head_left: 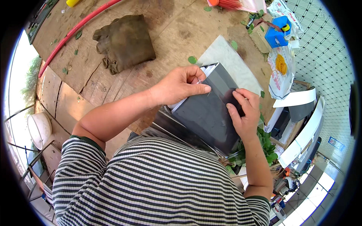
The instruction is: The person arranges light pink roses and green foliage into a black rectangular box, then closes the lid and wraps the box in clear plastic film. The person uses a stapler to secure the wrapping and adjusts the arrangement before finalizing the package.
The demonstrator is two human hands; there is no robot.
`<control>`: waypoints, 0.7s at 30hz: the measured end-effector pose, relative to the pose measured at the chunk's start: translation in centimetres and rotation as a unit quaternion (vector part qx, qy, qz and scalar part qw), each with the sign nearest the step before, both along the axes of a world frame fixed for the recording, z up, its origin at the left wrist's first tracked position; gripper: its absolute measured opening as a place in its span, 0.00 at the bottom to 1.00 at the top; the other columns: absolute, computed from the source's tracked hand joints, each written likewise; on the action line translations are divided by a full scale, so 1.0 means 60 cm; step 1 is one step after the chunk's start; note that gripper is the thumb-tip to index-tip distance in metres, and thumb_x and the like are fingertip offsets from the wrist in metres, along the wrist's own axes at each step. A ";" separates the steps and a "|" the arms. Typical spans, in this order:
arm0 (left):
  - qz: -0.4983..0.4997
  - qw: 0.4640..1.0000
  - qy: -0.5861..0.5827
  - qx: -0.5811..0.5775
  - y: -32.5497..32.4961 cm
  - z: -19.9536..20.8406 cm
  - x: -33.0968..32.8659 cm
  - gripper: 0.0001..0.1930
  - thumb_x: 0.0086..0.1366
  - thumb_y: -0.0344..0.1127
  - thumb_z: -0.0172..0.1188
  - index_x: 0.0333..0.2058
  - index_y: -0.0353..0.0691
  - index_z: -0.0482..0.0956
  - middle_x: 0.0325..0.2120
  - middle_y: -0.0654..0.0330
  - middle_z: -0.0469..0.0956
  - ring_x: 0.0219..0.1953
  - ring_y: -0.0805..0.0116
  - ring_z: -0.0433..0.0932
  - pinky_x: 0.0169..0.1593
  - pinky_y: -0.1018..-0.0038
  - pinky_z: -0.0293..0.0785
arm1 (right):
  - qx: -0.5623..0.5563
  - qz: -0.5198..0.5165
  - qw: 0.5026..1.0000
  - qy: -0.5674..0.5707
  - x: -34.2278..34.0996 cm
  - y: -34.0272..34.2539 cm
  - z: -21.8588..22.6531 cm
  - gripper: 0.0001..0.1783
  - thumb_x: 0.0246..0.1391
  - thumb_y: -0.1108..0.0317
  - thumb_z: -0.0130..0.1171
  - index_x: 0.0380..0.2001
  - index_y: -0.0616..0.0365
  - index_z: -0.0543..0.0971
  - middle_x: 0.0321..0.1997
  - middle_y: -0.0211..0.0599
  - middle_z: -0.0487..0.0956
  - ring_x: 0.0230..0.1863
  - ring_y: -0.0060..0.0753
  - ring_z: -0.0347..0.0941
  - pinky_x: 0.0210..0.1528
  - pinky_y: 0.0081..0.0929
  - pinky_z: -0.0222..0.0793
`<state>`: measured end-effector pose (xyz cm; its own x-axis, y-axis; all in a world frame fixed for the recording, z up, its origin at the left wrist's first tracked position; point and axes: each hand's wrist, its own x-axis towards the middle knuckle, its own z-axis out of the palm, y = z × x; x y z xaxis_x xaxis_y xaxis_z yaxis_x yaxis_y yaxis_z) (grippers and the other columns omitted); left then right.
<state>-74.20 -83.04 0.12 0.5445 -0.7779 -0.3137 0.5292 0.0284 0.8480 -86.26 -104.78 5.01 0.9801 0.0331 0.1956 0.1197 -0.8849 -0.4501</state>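
Observation:
I hold a stack of dark grey glossy sheets (205,113) in clear wrapping against my body, over the wooden table's near edge. My left hand (181,84) pinches the stack's top left corner, thumb and fingers on the white sheet edges (209,69). My right hand (243,115) presses on the right side of the top sheet, fingers curled over its edge. My striped shirt hides the lower end of the stack.
A crumpled brown cloth (124,41) lies on the wooden table (177,30), with a red hose (71,32) curving at the left. A pale sheet (233,64), printed plastic bags (281,69), a blue box (276,35), green leafy stems (266,145) and white boards (303,133) are at the right.

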 end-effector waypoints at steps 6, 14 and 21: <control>-0.005 1.000 -0.007 0.010 -0.003 -0.010 0.005 0.11 0.60 0.34 0.65 0.36 0.39 0.72 0.25 0.72 0.73 0.27 0.88 0.67 0.29 0.87 0.64 | -0.099 0.063 0.989 -0.092 0.030 -0.006 -0.011 0.10 0.44 0.74 0.64 0.33 0.61 0.79 0.35 0.37 0.76 0.33 0.42 0.72 0.33 0.30 0.70; -0.005 1.000 -0.017 0.019 -0.001 -0.001 0.005 0.10 0.60 0.33 0.66 0.35 0.39 0.72 0.24 0.73 0.71 0.25 0.89 0.65 0.27 0.87 0.61 | 0.021 -0.003 0.999 -0.035 0.041 -0.001 0.007 0.03 0.48 0.76 0.60 0.28 0.60 0.76 0.32 0.37 0.74 0.31 0.39 0.70 0.32 0.29 0.67; 0.006 1.000 -0.018 0.017 -0.003 0.002 0.001 0.10 0.59 0.33 0.66 0.34 0.39 0.73 0.23 0.72 0.72 0.25 0.88 0.67 0.28 0.87 0.63 | 0.017 0.016 1.000 -0.012 0.031 0.009 -0.005 0.11 0.44 0.72 0.65 0.34 0.60 0.77 0.34 0.37 0.73 0.36 0.39 0.70 0.37 0.31 0.67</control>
<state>-74.16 -83.21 0.24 0.5656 -0.7600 -0.3202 0.4978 0.0051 0.8673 -84.40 -104.26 4.73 0.9738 0.0577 0.2202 0.1591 -0.8644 -0.4770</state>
